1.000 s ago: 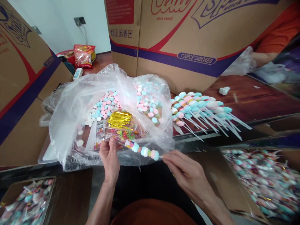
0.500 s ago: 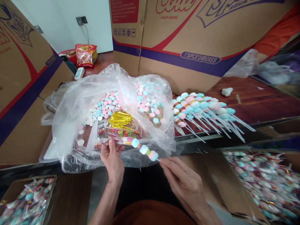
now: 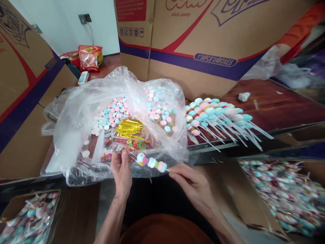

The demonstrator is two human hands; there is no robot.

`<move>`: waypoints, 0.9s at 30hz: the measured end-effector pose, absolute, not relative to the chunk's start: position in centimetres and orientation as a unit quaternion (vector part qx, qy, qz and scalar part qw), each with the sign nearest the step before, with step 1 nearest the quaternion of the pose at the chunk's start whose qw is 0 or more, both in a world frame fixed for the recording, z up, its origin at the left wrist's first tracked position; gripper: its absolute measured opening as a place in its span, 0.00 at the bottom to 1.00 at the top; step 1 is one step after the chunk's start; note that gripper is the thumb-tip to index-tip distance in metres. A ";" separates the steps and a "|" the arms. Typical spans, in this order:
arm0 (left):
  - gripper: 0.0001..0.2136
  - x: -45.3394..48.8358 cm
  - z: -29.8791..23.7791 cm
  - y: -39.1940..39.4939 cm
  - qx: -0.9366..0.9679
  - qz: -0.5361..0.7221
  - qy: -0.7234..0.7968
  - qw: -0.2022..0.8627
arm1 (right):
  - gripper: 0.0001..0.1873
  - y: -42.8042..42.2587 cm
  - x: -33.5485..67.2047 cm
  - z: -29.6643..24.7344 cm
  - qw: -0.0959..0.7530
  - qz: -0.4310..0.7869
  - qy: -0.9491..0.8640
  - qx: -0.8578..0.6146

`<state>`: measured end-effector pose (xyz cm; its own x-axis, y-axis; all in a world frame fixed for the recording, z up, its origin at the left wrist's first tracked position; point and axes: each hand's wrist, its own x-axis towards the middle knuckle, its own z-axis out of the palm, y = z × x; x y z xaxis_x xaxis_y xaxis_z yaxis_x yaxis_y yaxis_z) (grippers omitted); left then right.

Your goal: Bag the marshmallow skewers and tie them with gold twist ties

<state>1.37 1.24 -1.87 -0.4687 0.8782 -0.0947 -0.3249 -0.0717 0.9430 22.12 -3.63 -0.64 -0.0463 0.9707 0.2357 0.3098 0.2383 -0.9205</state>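
A candy skewer (image 3: pixel 156 164) of blue, white, pink and green pieces slants across in front of me. My right hand (image 3: pixel 190 179) pinches its white stick at the lower right end. The skewer's far end is inside a clear printed plastic sleeve (image 3: pixel 133 155), whose edge my left hand (image 3: pixel 122 173) grips between thumb and fingers. Just beyond are gold twist ties (image 3: pixel 129 128), small coloured candy rings (image 3: pixel 132 143) and a bundle of white sticks (image 3: pixel 99 149). Pastel candies (image 3: pixel 111 113) lie behind them, partly under a large clear plastic bag (image 3: pixel 73 115).
Unwrapped candy skewers (image 3: pixel 215 113) are piled on the table at right. Boxes of wrapped skewers stand low at the right (image 3: pixel 284 193) and left (image 3: pixel 27 217). Large cartons (image 3: pixel 177 40) rise behind. Another person's orange sleeve (image 3: pixel 302 30) shows at the upper right.
The skewer has gone further into the sleeve, up and left, and a printed patch now covers its middle. My right hand has moved slightly left with the stick.
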 end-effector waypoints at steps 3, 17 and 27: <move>0.16 1.8 -2.1 1.0 0.244 0.678 0.521 0.456 | 0.10 -3.7 21.1 -1.1 0.452 0.397 -0.587 -0.543; 0.18 1.3 -1.5 1.3 0.224 0.653 0.535 0.487 | 0.14 -3.2 22.2 -0.4 0.392 0.379 -0.631 -0.552; 0.17 1.2 -2.9 1.3 0.249 0.662 0.556 0.437 | 0.13 -3.7 21.0 0.3 0.385 0.327 -0.667 -0.548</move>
